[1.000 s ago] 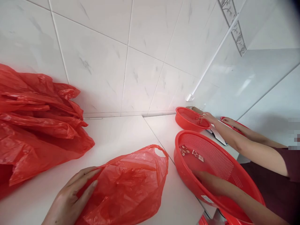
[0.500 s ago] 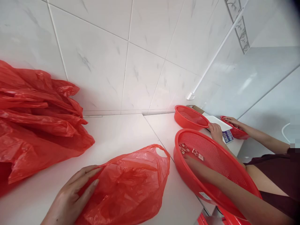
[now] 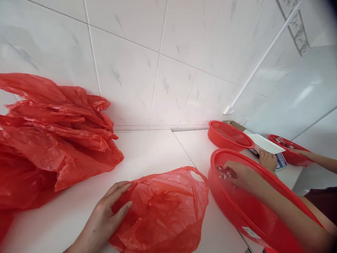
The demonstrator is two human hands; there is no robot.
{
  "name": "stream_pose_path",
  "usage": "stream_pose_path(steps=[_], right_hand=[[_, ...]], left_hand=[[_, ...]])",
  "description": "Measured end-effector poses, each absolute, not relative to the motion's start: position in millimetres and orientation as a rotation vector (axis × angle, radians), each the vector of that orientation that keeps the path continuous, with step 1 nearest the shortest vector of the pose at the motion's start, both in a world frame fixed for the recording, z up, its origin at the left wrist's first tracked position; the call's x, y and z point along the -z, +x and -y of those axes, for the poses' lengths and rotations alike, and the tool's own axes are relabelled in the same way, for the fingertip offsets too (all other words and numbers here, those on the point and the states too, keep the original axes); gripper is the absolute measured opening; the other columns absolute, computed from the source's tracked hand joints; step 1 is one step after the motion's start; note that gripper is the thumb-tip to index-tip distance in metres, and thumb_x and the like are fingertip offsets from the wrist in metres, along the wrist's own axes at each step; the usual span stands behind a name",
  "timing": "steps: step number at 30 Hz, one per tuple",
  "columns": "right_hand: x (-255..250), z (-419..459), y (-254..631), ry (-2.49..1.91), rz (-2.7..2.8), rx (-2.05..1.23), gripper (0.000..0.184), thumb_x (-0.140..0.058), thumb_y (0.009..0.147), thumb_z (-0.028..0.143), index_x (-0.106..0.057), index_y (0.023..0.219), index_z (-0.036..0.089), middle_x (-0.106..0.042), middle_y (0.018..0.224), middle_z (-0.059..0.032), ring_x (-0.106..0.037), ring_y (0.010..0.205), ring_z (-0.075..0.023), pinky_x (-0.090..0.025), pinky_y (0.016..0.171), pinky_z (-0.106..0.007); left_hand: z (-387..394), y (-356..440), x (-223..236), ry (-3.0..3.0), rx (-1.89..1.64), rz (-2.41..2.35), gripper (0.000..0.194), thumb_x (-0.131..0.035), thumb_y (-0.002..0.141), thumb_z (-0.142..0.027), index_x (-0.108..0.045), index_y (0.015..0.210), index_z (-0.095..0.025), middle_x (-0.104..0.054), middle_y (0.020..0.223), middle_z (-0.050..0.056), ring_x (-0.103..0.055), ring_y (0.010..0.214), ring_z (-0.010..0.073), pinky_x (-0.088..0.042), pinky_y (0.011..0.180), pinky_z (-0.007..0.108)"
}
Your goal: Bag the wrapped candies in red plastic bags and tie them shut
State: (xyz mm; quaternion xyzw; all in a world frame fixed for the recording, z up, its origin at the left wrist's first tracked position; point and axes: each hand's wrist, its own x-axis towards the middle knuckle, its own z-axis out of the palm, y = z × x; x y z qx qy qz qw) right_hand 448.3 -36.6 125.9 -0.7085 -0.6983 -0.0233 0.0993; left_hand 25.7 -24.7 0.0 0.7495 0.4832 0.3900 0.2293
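My left hand (image 3: 107, 214) grips the near left edge of a red plastic bag (image 3: 163, 211), its fingers outside the rim and the thumb inside. The bag lies open on the white counter, with one handle loop at its right. Reaching into a large red perforated basket (image 3: 286, 186), my right hand (image 3: 238, 175) is closed around a small dark red patterned packet (image 3: 228, 173), smeared by motion. Below it, part of another patterned packet (image 3: 219, 171) shows against the basket's wall.
Crumpled red plastic bags (image 3: 63, 140) are heaped at left. Beyond the large basket stand a smaller red basket (image 3: 229, 135), a white-topped scale (image 3: 265, 143) and a far red basket (image 3: 292, 160) of packets. A co-worker's hands (image 3: 268, 160) are by the scale and far basket. A tiled wall (image 3: 126, 77) rises behind.
My right hand has risen from the bottom of the large basket with a packet in it. My left hand still grips the bag. The view has swung left.
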Motion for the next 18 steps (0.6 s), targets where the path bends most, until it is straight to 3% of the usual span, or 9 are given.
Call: stream_pose_path(steps=[5,9,12,14,16,18], right_hand=[[-160.8,49.6,380.6,-1.72,2.205,0.264,0.006,-0.052,0.083,0.023,-0.054,0.088,0.025,-0.06,0.085,-0.0026,-0.057,0.072,-0.0165,-0.043,0.062,-0.026],[-160.4,63.8,311.7,-1.43,2.514,-0.042,0.011,-0.051,0.086,0.019,-0.057,0.094,0.025,-0.059,0.096,-0.0008,-0.057,0.077,-0.0117,-0.043,0.063,-0.022],[-163.1,57.5,304.4,-1.387,2.541,-0.237,0.042,-0.065,0.078,0.031,-0.05,0.117,0.031,-0.058,0.108,-0.0008,-0.058,0.089,-0.0143,-0.045,0.068,-0.023],[-166.2,45.1,327.2,-1.563,2.327,-0.194,0.061,-0.069,0.073,0.038,-0.042,0.128,0.034,-0.058,0.113,-0.0012,-0.058,0.094,-0.0176,-0.047,0.073,-0.027],[-165.5,28.9,365.9,-1.819,2.0,-0.03,0.047,-0.06,0.079,0.042,-0.047,0.123,0.033,-0.062,0.104,-0.0016,-0.06,0.091,-0.0196,-0.047,0.072,-0.031],[-160.0,13.9,410.7,-2.043,1.808,0.098,0.026,-0.05,0.084,0.04,-0.057,0.106,0.028,-0.064,0.089,-0.003,-0.06,0.08,-0.0212,-0.045,0.068,-0.034]], left_hand=[[25.1,25.0,1.4,2.101,-1.071,-1.335,0.036,-0.054,0.085,-0.033,-0.056,0.121,-0.032,-0.058,0.124,0.003,-0.058,0.111,0.0226,-0.052,0.092,0.031],[22.7,22.5,6.7,2.122,-1.127,-1.335,0.037,-0.056,0.083,-0.035,-0.056,0.12,-0.032,-0.059,0.122,0.002,-0.06,0.109,0.0231,-0.054,0.089,0.031],[20.5,20.7,10.5,2.135,-1.13,-1.353,0.039,-0.056,0.082,-0.036,-0.055,0.121,-0.034,-0.059,0.122,0.001,-0.06,0.109,0.0215,-0.054,0.089,0.029],[19.7,20.3,11.9,2.128,-1.121,-1.363,0.039,-0.056,0.082,-0.036,-0.055,0.122,-0.034,-0.059,0.124,0.0,-0.06,0.111,0.0213,-0.053,0.09,0.029],[19.3,20.5,12.9,2.121,-1.123,-1.352,0.039,-0.055,0.083,-0.036,-0.054,0.122,-0.033,-0.058,0.124,0.0,-0.059,0.111,0.0212,-0.053,0.091,0.029],[18.8,21.1,13.7,2.128,-1.129,-1.338,0.038,-0.054,0.084,-0.036,-0.054,0.122,-0.033,-0.058,0.124,0.0,-0.059,0.112,0.021,-0.052,0.092,0.029]])
